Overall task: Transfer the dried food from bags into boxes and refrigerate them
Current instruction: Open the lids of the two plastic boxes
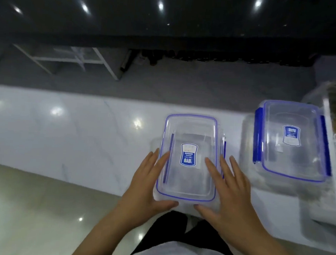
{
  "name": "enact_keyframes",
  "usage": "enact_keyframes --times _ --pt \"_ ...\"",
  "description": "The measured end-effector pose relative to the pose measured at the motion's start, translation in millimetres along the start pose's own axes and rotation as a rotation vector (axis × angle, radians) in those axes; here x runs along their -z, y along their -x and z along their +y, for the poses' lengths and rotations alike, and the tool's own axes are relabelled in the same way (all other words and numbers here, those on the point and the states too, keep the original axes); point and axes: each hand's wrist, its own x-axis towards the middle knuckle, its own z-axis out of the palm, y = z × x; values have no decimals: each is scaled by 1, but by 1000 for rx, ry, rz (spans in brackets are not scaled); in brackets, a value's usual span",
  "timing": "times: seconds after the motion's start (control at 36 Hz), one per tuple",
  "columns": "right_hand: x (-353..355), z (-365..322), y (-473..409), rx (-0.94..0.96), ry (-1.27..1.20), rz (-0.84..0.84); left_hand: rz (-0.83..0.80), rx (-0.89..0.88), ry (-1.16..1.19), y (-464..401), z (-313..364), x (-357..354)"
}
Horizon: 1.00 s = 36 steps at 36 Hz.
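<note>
Both hands lie nearest the viewer, laid flat on the lid of a clear plastic box (187,161) that sits at the near edge of the white countertop (76,127). Left hand (149,184): fingers straight and spread along the lid's left side, thumb against the near rim. Right hand (226,189): fingers likewise extended over the lid's right side, thumb at the near rim; neither hand curls round anything. Blue side clasps on this box appear to hang unfastened, though blur makes this uncertain. No dried food is discernible inside; the box looks empty.

Judged step: preparation of a container, most likely freeing or seating the lid before any filling. The next move calls for lifting the lid away evenly at both sides, then bringing a bag to the open box.

Second box (291,140): same type, lid on, blue clasps at its sides, standing well apart to the right. White basket (335,146): at the right edge, just beside the second box, holding yellowish contents, possibly the bagged food.
</note>
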Motion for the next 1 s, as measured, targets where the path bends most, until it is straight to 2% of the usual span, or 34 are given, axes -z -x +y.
enact_keyframes --times 0.22,0.44,0.72,0.86,1.0 --pt "-11 -62 -47 76 31 -29 77 39 -13 14 -31 61" --pt "-92 -170 -111 108 -28 -10 137 44 5 28 -142 148" --pt "-223 -279 -199 31 83 -50 41 101 -72 26 -305 249" --pt "-268 -299 -222 -7 211 -105 -2 133 -214 17 -365 265" --pt "-301 -305 -220 24 303 -120 -24 103 -300 15 -397 260"
